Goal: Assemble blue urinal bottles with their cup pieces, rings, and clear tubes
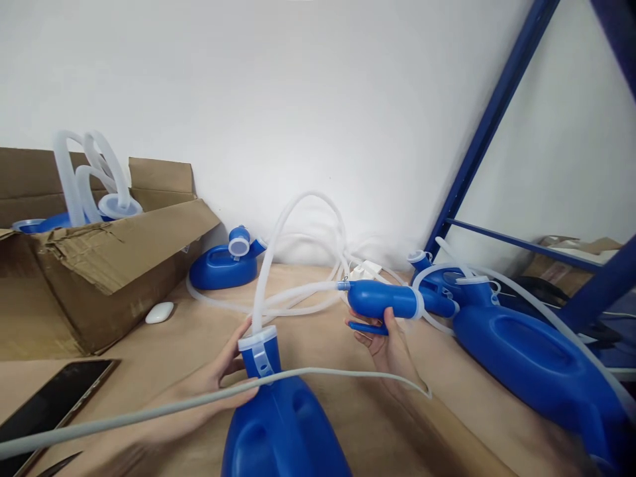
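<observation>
My left hand is closed round the neck of a blue plastic bottle that stands low in the middle, just below its translucent cap. A clear tube rises from that cap, loops over and runs to a blue funnel-shaped piece. My right hand grips that blue piece from below, thumb on its front. A thin grey cable crosses in front of both arms.
A large blue bottle with its own tubing lies at the right beside a blue metal rack. An open cardboard box with tubes and blue parts stands at the left. Another blue bottle, a white mouse-like object and a dark tablet lie on the brown tabletop.
</observation>
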Tool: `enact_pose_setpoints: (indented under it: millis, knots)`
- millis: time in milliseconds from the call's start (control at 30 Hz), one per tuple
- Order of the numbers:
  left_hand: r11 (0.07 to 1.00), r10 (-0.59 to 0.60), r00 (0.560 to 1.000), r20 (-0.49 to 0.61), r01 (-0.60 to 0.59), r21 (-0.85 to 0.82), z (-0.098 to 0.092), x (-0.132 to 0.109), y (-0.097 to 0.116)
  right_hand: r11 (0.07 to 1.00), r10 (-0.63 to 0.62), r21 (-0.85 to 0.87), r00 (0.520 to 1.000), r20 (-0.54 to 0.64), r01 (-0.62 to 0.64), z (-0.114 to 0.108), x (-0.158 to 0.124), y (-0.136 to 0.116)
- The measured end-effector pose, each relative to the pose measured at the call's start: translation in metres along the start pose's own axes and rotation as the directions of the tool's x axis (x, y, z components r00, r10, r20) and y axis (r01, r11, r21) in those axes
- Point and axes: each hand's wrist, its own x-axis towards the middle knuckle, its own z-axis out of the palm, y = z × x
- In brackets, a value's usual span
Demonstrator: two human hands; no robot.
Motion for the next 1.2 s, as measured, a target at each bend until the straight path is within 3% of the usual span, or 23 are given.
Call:
enact_pose_setpoints:
  millis: [133,267,400,500,600,667,833,900,933,1000,1067,1133,1167,1200]
  knots:
    - [0.925,-0.309,0.951,-0.034,0.292,-0.243,0.019,0.033,0.038,0.984,-0.086,-0.155,0.996,-0.005,0.084,0.005,-0.003,0.002]
    - [0.927,-0.259,0.955,-0.147,0.203,-0.316,0.007,0.061,0.057,0.963,-0.142,-0.223,0.989,0.044,0.148,-0.003,0.000,0.009]
    - [0.956,-0.200,0.965,-0.168,0.155,-0.248,-0.033,0.084,0.033,0.974,-0.136,-0.171,0.986,0.093,0.150,-0.014,0.008,0.014]
    - [0.959,-0.187,0.980,-0.066,0.167,-0.230,-0.072,0.093,0.014,0.980,-0.150,-0.114,0.983,0.104,0.162,-0.017,0.011,0.017]
    - [0.949,-0.269,0.956,0.115,0.284,-0.136,-0.106,0.091,0.015,0.980,-0.187,-0.060,0.982,0.027,0.189,-0.017,0.010,0.018]
    - [0.942,-0.328,0.934,0.140,0.334,-0.021,-0.124,0.089,0.025,0.978,-0.205,-0.044,0.979,0.002,0.205,-0.016,0.008,0.018]
    - [0.881,-0.373,0.910,-0.181,0.409,0.238,-0.147,0.095,0.050,0.971,-0.231,-0.066,0.972,-0.035,0.229,-0.016,0.007,0.018]
    - [0.804,-0.273,0.861,-0.429,0.450,0.389,-0.139,0.099,0.057,0.962,-0.261,-0.094,0.963,-0.067,0.255,-0.017,0.007,0.018]
    - [0.746,-0.191,0.798,-0.572,0.497,0.444,-0.129,0.099,0.060,0.958,-0.273,-0.112,0.961,-0.056,0.265,-0.018,0.007,0.018]
    - [0.718,-0.056,0.721,-0.691,0.510,0.474,-0.098,0.096,0.065,0.944,-0.289,-0.161,0.957,0.012,0.287,-0.019,0.006,0.019]
    - [0.674,0.207,0.742,-0.638,0.364,0.642,-0.059,0.090,0.070,0.908,-0.348,-0.223,0.935,0.066,0.354,-0.021,0.004,0.021]
    - [0.559,0.403,0.799,-0.446,0.171,0.811,-0.019,0.084,0.074,0.850,-0.424,-0.300,0.900,0.099,0.434,-0.023,0.001,0.026]
    - [0.494,0.497,0.789,-0.361,0.085,0.865,-0.002,0.083,0.076,0.821,-0.448,-0.334,0.885,0.124,0.462,-0.024,-0.001,0.029]
    - [0.420,0.596,0.747,-0.296,0.025,0.907,0.012,0.082,0.078,0.798,-0.460,-0.361,0.875,0.151,0.482,-0.026,-0.003,0.033]
